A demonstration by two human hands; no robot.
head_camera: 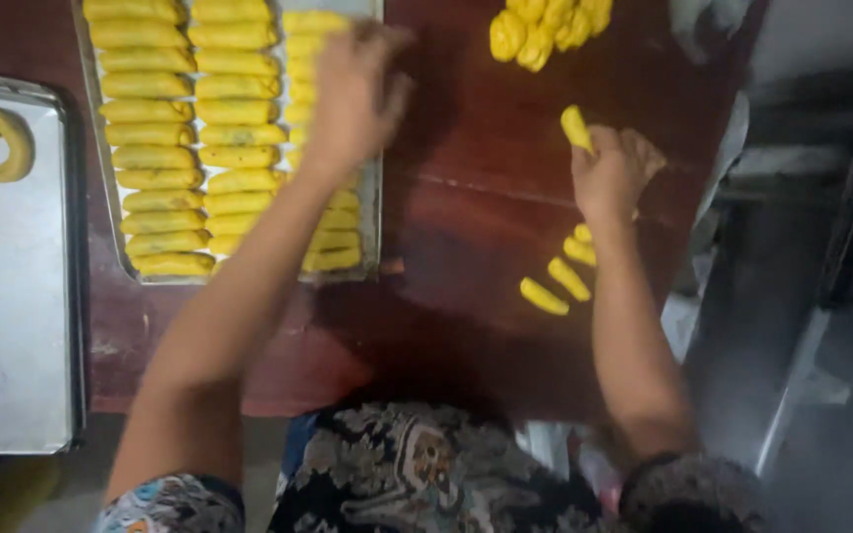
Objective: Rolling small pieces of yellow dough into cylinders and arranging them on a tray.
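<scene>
Fingers of the right hand point(612, 170) are closing around a yellow dough stick point(576, 128) near the tabletop's point(486, 237) right edge, just beyond three loose sticks point(560, 279) lying nearer the person. Farther off, the left hand point(352, 94), blurred with fingers spreading wide, is hovering over the tray point(373, 197) of dough rows. A dough pile point(545, 28) is sitting at the far edge.

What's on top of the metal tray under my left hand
The tray holds yellow dough rolls lying crosswise in three columns. The left hand and forearm cover much of the right column, so those rolls are only partly visible.
</scene>
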